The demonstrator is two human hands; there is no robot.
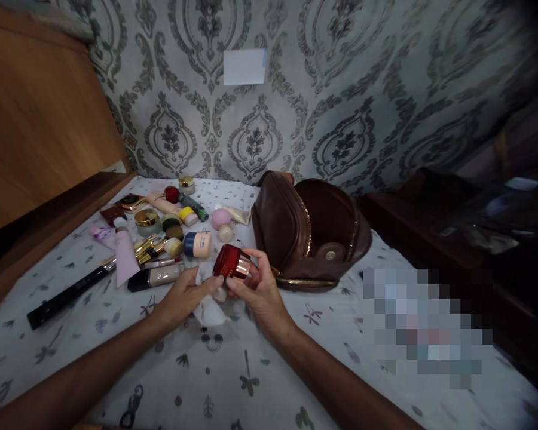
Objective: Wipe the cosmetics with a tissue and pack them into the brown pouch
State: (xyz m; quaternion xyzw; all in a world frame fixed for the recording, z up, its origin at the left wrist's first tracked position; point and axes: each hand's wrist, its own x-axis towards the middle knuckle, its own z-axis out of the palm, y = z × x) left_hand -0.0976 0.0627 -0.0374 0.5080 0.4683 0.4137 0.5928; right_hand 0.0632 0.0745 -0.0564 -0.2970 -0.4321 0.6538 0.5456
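Note:
My right hand is closed around a red cosmetic jar with a shiny rose-gold lid, held tilted on its side above the cloth. In my left hand is a crumpled white wipe, pressed against the jar's lower side. Just beyond the jar lie a navy-and-peach jar and a small beige round pot. A foundation bottle with a black cap rests near my left fingers. Behind my right hand stands a brown leather bag, its zipped top gaping.
Several tubes, jars and brushes spread over the left of the patterned cloth, among them a pink tube and a long black wand. A wooden panel borders the left. A blurred, pixelated patch covers something at right.

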